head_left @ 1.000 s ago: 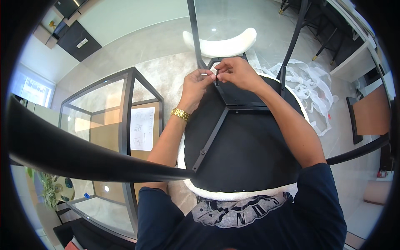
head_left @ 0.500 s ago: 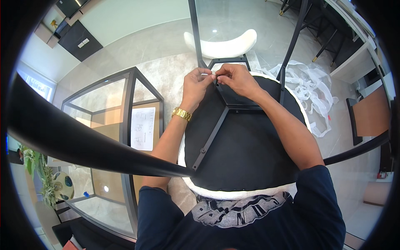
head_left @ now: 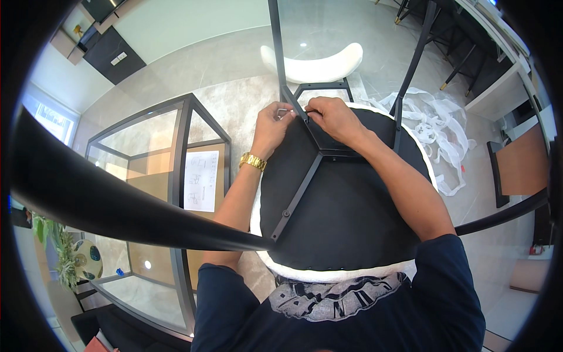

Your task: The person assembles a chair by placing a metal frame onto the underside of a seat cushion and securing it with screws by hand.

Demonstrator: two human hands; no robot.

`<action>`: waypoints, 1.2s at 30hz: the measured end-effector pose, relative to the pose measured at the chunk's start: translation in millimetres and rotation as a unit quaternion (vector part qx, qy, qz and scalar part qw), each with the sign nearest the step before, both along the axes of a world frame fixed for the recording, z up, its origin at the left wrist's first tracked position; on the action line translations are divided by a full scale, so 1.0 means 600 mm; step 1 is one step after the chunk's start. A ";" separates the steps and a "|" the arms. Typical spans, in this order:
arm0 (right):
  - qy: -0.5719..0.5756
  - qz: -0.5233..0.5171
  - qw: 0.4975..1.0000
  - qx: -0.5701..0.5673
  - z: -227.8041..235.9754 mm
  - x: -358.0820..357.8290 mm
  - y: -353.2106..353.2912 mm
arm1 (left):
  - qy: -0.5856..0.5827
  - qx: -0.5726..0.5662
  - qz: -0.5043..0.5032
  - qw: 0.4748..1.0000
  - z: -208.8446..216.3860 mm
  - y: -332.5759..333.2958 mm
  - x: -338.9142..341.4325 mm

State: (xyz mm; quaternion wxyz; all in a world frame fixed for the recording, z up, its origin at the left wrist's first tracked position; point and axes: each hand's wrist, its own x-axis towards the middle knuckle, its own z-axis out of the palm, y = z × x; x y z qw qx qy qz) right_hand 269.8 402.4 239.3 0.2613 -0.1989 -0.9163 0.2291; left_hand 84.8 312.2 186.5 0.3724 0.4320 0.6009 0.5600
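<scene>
An upturned chair seat with a black underside [head_left: 352, 205] and white upholstered edge lies before me. A black metal leg frame [head_left: 299, 189] crosses it, and a black leg [head_left: 278, 47] rises at the far left corner. My left hand [head_left: 271, 132] is closed in a pinch on the left side of that corner, touching or very near the frame. On the other side, my right hand [head_left: 337, 120] pinches at the same bar. Whatever small piece the fingertips hold is too small to make out. A gold watch [head_left: 253, 161] is on my left wrist.
Beyond the seat is a white curved backrest [head_left: 316, 66]. Crumpled clear plastic wrap [head_left: 437, 132] lies on the right. A black-framed glass table [head_left: 185, 129] stands left, with a printed sheet [head_left: 201, 182]. Other black legs [head_left: 410, 64] [head_left: 146, 202] stick up around the seat.
My fingertips have drawn slightly apart, one hand now on each side of the frame bar. My left hand has shifted a little left and down.
</scene>
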 end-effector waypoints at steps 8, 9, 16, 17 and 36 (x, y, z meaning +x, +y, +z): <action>-0.037 0.015 0.998 0.051 -0.021 0.001 -0.004 | 0.022 0.001 -0.008 1.000 -0.006 0.002 0.002; -0.048 0.015 0.998 0.049 -0.016 -0.001 -0.005 | 0.019 0.000 -0.009 1.000 -0.006 0.001 0.000; -0.040 0.008 0.998 0.044 -0.018 -0.003 -0.003 | 0.019 0.014 -0.018 1.000 -0.013 0.003 -0.002; -0.023 0.006 0.998 0.052 -0.024 -0.003 -0.004 | 0.016 0.015 -0.021 1.000 -0.013 0.004 -0.001; -0.133 0.062 0.988 0.042 0.007 -0.002 0.023 | 0.031 -0.003 -0.031 0.999 -0.015 0.003 -0.003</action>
